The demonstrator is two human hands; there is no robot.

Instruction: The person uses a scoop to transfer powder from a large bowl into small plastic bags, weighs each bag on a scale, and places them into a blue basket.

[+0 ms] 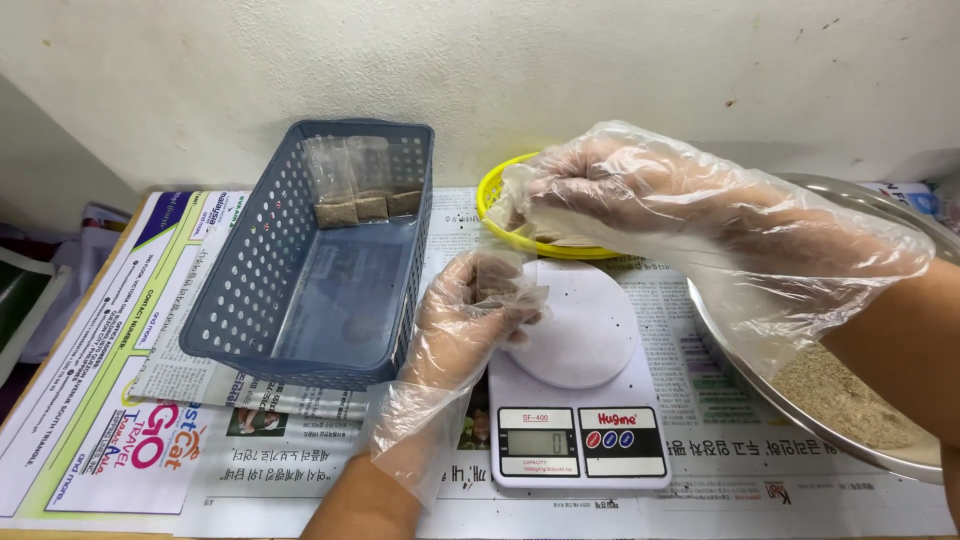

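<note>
Clear plastic gloves cover both hands. The left hand is curled around a small clear pouch, its fingers closed on it, holding it just above the near left edge of the round white platform of a kitchen scale; the scale's display sits below and to the right of that hand's wrist. The right hand hovers higher and to the right of the left, its fingertips pinched together close above the pouch, though whether anything lies between them cannot be told through the crumpled glove. Behind the right hand's fingertips a yellow basket shows partly. Under the right wrist and forearm lies a wide metal tray with a layer of tan, grainy powder. Left of the left hand stands a grey perforated basket, with three filled pouches leaning against its far wall. Newspaper sheets cover the surface under everything.
</note>
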